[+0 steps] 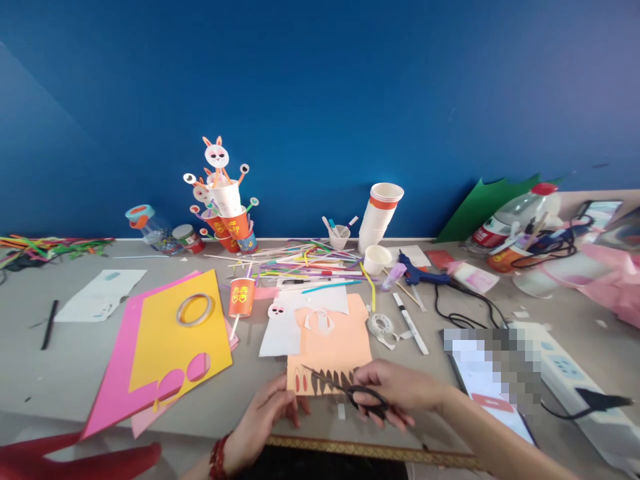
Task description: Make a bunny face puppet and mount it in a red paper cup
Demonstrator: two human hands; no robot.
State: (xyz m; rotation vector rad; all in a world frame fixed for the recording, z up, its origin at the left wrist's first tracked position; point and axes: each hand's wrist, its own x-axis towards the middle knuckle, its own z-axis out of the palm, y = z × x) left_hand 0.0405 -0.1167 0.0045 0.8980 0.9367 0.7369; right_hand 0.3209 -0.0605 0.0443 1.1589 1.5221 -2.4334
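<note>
By the table's [245, 373] front edge, the left hand [267, 407] pinches peach paper [316, 385]; the right hand [387, 383] grips scissors [357, 390], its forearm [480, 427] just beside the phone [480, 373].

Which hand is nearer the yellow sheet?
The left. The left hand lies right of the yellow sheet, at the left end of the peach paper; the right hand is farther right, holding scissors.

Soft, fairly even light; wide-angle edge stretch
</note>
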